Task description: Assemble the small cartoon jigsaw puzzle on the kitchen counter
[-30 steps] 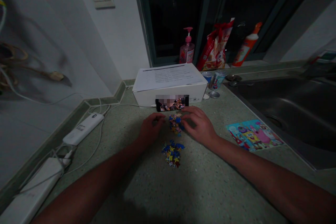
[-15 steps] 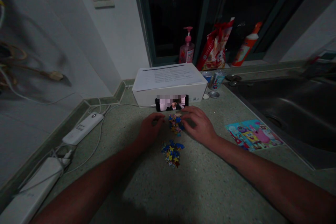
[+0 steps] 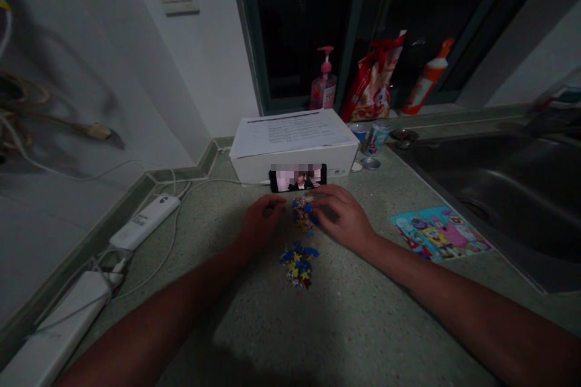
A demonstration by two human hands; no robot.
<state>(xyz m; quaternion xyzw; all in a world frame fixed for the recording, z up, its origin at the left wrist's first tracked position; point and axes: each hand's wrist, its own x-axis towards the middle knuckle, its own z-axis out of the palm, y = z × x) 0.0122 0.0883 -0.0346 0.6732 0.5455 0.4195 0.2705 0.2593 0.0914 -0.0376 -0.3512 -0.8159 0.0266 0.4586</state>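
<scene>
Puzzle pieces (image 3: pixel 302 213) lie in a pile near the middle of the head view, with a second pile (image 3: pixel 299 263) just below. I see the left hand (image 3: pixel 261 222) left of the top pile, fingers bent, and the right hand (image 3: pixel 345 217) at its right; I can't tell if either pinches anything.

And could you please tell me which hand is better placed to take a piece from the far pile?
Probably the right hand: it seems to touch the far pile, while the left hand shows a gap.

We count one puzzle-piece pile (image 3: pixel 303 208) between our fingers (image 3: pixel 336 192), a second pile (image 3: pixel 298 263) nearer us than them; beyond them, one phone (image 3: pixel 299 181), one box (image 3: pixel 254 168), two bottles (image 3: pixel 323 92).
</scene>
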